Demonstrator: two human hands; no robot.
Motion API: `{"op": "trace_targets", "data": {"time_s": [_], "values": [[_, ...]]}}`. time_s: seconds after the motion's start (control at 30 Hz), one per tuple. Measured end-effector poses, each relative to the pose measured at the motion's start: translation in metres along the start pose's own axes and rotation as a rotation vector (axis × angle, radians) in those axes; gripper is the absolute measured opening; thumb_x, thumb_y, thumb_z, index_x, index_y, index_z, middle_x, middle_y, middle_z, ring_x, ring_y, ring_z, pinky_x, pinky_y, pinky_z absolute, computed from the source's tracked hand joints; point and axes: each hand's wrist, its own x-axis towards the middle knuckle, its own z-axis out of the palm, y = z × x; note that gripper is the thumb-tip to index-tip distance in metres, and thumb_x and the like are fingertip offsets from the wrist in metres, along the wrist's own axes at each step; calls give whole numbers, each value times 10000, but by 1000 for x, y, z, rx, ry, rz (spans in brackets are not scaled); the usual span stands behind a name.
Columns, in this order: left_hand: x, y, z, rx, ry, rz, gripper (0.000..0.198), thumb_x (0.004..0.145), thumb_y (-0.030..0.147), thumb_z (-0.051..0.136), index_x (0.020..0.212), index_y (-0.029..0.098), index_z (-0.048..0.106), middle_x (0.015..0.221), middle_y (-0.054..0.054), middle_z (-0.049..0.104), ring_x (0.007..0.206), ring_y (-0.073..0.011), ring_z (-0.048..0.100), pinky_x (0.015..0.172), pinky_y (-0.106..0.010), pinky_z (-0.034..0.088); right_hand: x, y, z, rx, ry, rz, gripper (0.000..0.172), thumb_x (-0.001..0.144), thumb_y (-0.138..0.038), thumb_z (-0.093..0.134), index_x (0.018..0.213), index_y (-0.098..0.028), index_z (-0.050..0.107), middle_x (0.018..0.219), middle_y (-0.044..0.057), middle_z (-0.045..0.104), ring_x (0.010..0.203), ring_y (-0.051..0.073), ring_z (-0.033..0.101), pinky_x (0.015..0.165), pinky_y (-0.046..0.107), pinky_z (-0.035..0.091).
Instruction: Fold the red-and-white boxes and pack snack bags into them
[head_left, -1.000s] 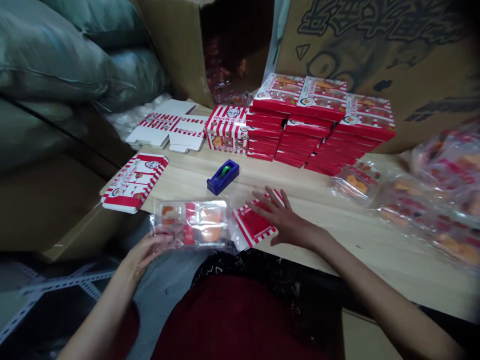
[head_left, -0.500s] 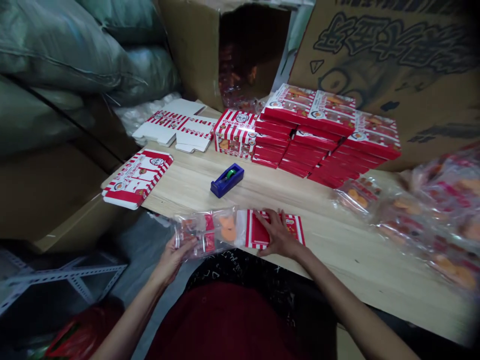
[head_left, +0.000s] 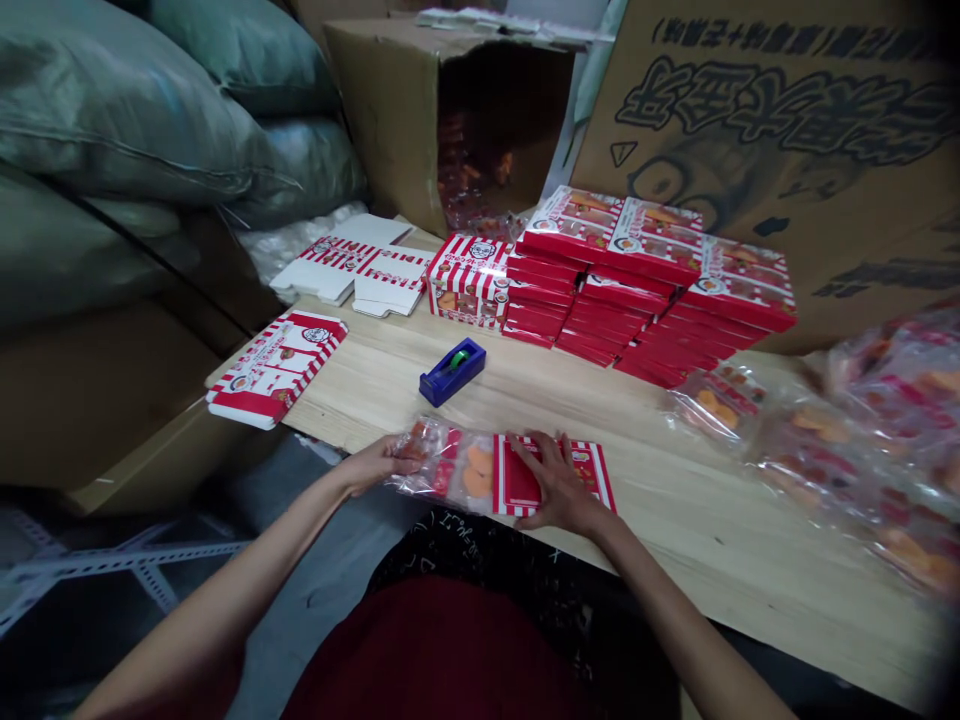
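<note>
My left hand point(head_left: 379, 465) pinches the left end of a clear plastic packet point(head_left: 442, 465) that holds orange pieces and a red part. The packet's right end meets the left end of a flat red-and-white striped box point(head_left: 596, 470); whether it reaches inside I cannot tell. Over this box my right hand point(head_left: 559, 487) lies with fingers spread, touching its top. Beyond the hands sits a blue tape dispenser point(head_left: 453, 372) with a green core.
Filled red boxes point(head_left: 622, 290) stand stacked at the back. Flat cartons point(head_left: 277, 365) lie at the left, more unfolded ones point(head_left: 386, 280) behind. Clear packets point(head_left: 817, 440) heap at the right. An open cardboard box point(head_left: 390, 110) and stuffed sacks point(head_left: 135, 110) stand behind.
My left hand has moved right with the packet, closer to the box. The white flap at the box's left end no longer shows. My right hand stays on the box.
</note>
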Motion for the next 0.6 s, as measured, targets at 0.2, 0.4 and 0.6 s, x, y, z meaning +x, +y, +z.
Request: {"op": "trace_targets", "data": {"time_s": [0.2,0.4,0.6], "values": [[29,-15,35,-136,210,120,652,628,280,896,1243,175,703,1075,-92,781,881,-209,722,791,-293,531,-8,-1,-7,6,42,84,1399,572,-542,915,1664,-266,85,1565,226,342,1512,458,267,1233,699,49],[32,-22,49,-218,278,187,698,620,315,919,1249,147,667,1069,-106,781,893,-228,724,796,-306,540,-11,-7,-6,-6,87,120,1271,619,-553,869,1652,-246,195,1521,216,390,1485,443,318,1245,672,103],[34,-39,94,44,229,317,601,797,371,785,1320,166,572,1157,-106,733,994,-226,700,884,-334,543,-4,-26,8,-33,186,152,1182,669,-600,821,1635,-219,255,1503,229,380,1458,456,338,1230,680,152]]}}
